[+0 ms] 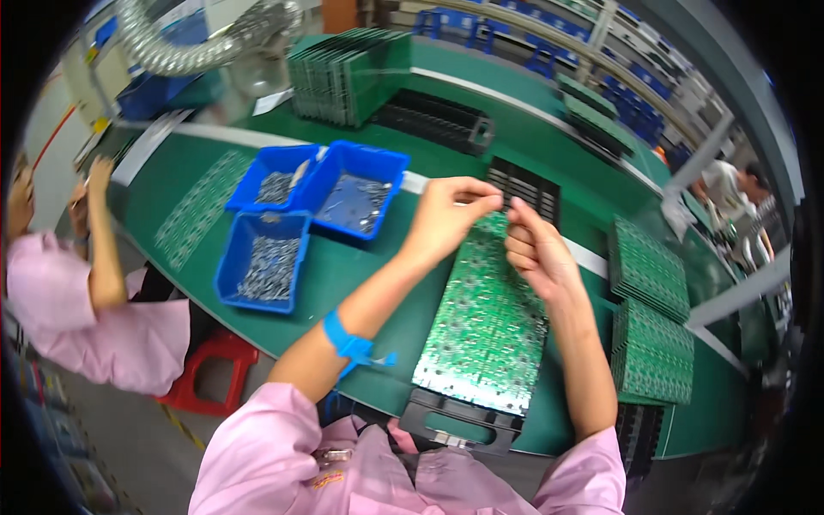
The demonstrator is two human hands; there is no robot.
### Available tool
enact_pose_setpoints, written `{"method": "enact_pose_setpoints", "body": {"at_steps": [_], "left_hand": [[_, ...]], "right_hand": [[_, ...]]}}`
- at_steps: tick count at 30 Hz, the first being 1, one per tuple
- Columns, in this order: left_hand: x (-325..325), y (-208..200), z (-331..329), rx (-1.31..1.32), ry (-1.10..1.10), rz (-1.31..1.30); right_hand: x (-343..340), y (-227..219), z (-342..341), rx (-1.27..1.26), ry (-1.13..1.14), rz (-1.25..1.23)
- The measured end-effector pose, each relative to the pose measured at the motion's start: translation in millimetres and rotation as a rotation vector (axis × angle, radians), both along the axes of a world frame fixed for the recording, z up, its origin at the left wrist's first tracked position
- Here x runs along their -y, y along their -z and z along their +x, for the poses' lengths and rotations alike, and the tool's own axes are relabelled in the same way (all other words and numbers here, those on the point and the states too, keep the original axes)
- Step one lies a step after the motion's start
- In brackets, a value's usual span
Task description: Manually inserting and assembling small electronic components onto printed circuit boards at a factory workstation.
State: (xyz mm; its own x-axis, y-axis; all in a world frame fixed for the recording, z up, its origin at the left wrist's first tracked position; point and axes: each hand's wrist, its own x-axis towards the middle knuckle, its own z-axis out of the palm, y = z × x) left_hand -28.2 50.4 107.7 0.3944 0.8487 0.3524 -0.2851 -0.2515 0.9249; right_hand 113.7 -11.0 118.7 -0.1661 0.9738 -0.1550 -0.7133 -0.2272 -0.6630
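My left hand and my right hand meet above the far end of a green circuit board. Thumb and forefinger of each hand are pinched together, the fingertips close to one another. Whatever sits between them is too small to make out. The board is densely dotted with small solder points and parts, and it lies in a black carrier whose handled end points toward me. A blue strap circles my left forearm.
Blue bins of small metal parts stand to the left, near a loose board panel. Upright boards and a black rack are at the back. Board stacks lie right. A co-worker sits at far left.
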Motion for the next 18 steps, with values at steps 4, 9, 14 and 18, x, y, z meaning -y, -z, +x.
{"method": "enact_pose_setpoints", "body": {"at_steps": [4, 9, 14, 18], "left_hand": [[3.0, 3.5, 0.1, -0.254, -0.23, 0.286], [1.0, 1.5, 4.9, -0.315, -0.373, 0.547], [-0.3, 3.1, 7.8, -0.288, -0.397, 0.566], [0.1, 3.8, 8.4, -0.303, -0.386, 0.61]], "right_hand": [[-0.9, -1.5, -7.9, 0.654, 0.386, 0.106], [-8.7, -2.8, -3.7, 0.681, 0.369, 0.169], [-14.0, 0.7, -3.1, 0.742, 0.382, 0.179], [-13.4, 1.3, -0.9, 0.738, 0.399, 0.184]]}}
